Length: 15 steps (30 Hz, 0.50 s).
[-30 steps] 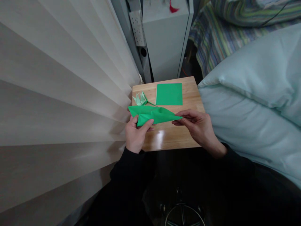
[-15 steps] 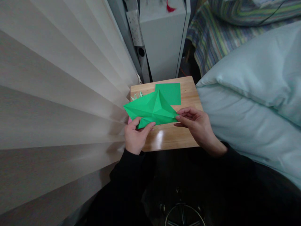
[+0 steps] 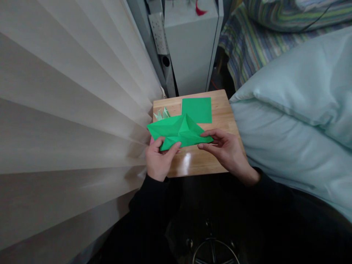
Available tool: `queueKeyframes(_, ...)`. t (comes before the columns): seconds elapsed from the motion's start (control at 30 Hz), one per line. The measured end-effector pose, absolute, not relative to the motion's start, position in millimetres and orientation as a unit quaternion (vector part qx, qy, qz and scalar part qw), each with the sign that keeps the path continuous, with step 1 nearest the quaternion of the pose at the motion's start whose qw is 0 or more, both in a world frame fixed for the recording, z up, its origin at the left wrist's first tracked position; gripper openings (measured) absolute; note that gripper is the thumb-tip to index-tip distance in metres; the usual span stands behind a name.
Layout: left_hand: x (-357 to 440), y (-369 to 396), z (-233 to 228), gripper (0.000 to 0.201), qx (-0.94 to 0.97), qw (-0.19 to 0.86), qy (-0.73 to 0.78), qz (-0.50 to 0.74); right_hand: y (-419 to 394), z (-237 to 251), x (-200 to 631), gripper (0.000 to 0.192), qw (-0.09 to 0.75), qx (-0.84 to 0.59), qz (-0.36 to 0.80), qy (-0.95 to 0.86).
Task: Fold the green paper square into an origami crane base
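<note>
A creased sheet of green origami paper (image 3: 176, 132) is held up over the small wooden table, with a raised peak near its middle. My left hand (image 3: 160, 156) pinches its lower left edge between thumb and fingers. At the paper's right end, my right hand (image 3: 224, 148) has its fingers around the pointed corner. The forefinger lies along the upper side and the thumb is by the lower edge. Behind the held paper, a flat green square of paper (image 3: 198, 109) rests on the table. Pale green folded paper pieces (image 3: 162, 113) stand at the table's back left.
The wooden table (image 3: 203, 161) has a pleated cream curtain (image 3: 82, 139) close on its left. On the right is a pale blue quilt (image 3: 297, 110). A white cabinet (image 3: 191, 55) stands behind, and a wheeled chair base (image 3: 216, 251) shows below.
My right hand has shifted a little left along the paper, its thumb now at the lower edge. The sheet looks flatter and its peak is lower. My left hand keeps its place.
</note>
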<state>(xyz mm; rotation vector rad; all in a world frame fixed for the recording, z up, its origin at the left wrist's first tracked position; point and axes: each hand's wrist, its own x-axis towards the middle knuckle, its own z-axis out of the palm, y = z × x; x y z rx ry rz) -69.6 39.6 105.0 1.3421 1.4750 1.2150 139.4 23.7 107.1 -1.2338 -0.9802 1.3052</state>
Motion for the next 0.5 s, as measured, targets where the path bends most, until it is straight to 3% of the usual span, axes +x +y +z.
queueKeyframes(0.27,-62,38,106,0.041,0.49,0.471,0.537,0.501,29,105,143,0.036,0.538,-0.515,0.588,-0.315)
queueKeyframes(0.5,-65,39,103,0.016,0.504,0.475,0.55,0.467,30,107,149,0.035,0.53,-0.495,0.558,-0.403)
